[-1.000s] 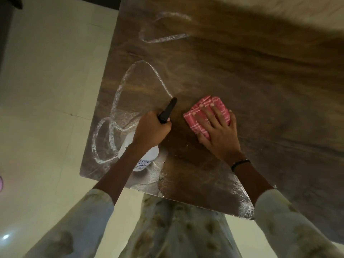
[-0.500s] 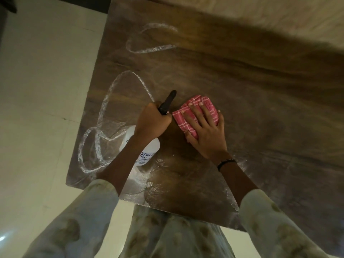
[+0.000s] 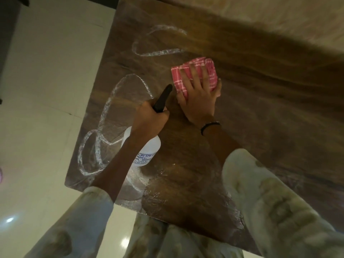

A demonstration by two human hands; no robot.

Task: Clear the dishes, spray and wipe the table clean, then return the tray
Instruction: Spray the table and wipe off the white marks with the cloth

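Pale floor tiles [image 3: 46, 90] border the brown counter [image 3: 260, 118], where looping wet streaks [image 3: 104, 127] glisten near its left edge. Just right of them, the left hand [image 3: 150, 116] has its grip closed around the black head of a white spray bottle [image 3: 145, 151] standing on the counter. Beside it, the right hand [image 3: 197, 97] presses flat, fingers spread, on a folded pink checked cloth [image 3: 195, 71] lying under the fingers.

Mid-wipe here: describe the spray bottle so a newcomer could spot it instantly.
On the wooden table, look near its front-left corner among the wet streaks. The left hand grips the spray bottle: white body, blue printed label, black nozzle, unlike the pink checked cloth.
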